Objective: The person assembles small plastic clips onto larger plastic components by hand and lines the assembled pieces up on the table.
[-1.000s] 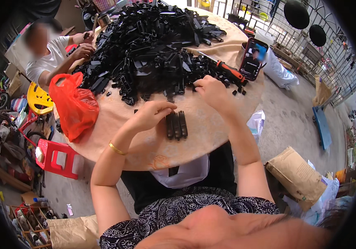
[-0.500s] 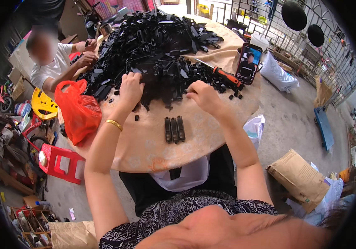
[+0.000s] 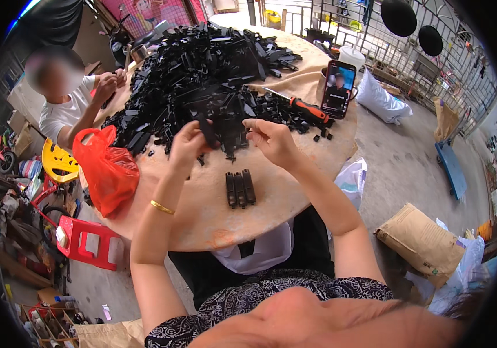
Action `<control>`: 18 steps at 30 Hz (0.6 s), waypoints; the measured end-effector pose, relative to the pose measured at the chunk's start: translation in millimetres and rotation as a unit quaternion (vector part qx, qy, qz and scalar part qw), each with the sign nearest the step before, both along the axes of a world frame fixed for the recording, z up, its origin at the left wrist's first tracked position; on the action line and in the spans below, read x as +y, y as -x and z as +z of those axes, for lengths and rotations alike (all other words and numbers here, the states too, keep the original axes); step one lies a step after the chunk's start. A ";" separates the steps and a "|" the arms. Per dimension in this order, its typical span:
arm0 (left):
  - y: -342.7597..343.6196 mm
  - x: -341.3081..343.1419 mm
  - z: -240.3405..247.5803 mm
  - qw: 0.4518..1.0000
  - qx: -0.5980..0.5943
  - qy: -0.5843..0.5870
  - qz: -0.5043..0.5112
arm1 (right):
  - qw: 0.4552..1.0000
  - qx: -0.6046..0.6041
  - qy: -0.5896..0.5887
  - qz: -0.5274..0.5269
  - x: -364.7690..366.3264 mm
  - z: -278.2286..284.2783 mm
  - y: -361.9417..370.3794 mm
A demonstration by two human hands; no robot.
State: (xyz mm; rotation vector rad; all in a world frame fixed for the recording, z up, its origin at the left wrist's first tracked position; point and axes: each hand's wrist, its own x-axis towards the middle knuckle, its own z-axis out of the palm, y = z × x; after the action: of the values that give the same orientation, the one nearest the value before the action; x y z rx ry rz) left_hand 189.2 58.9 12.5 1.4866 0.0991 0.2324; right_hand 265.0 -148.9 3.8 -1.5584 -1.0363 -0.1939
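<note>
A long black plastic piece (image 3: 206,131) is pinched upright between the thumb and fingers of my left hand (image 3: 186,144), over the near edge of a big heap of black plastic parts (image 3: 196,72). My right hand (image 3: 271,142) is a short way to its right, thumb and fingertips pressed together. Whatever sits in that pinch is too small to make out. Closer to me, three black assembled pieces (image 3: 240,189) lie side by side on the cloth-covered round table (image 3: 202,223).
Right of the heap lies an orange-handled screwdriver (image 3: 309,109), near a propped phone (image 3: 337,90) and a white cup (image 3: 351,58). A red plastic bag (image 3: 109,180) rests at the table's left edge. Beyond it a co-worker (image 3: 66,110) handles parts. A red stool (image 3: 89,243) stands lower left.
My left hand has come up from the heap with a long black piece. My right hand has shifted slightly left, fingertips now pinched. The co-worker's hands have drawn together, and the whole view has shifted a little.
</note>
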 end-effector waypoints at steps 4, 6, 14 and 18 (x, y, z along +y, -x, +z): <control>15.6 -32.5 -4.2 0.982 0.050 0.124 -0.135 | 0.995 0.045 -0.068 0.052 5.1 3.2 17.0; 18.7 -41.7 -3.7 0.980 0.055 0.132 -0.141 | 0.997 0.022 -0.055 0.045 7.0 4.0 18.1; 22.2 -49.4 -5.9 0.980 0.044 0.134 -0.143 | 0.990 -0.127 -0.046 -0.044 6.5 5.8 20.5; 22.8 -47.8 -7.7 0.981 0.044 0.123 -0.143 | 0.984 -0.169 -0.045 -0.029 7.4 7.2 21.3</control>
State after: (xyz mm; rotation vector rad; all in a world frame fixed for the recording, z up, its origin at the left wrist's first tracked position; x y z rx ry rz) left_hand 166.4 11.2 4.8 1.2459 -0.0155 -0.0758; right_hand 243.8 -141.5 11.0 -1.5053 -1.2268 -0.5533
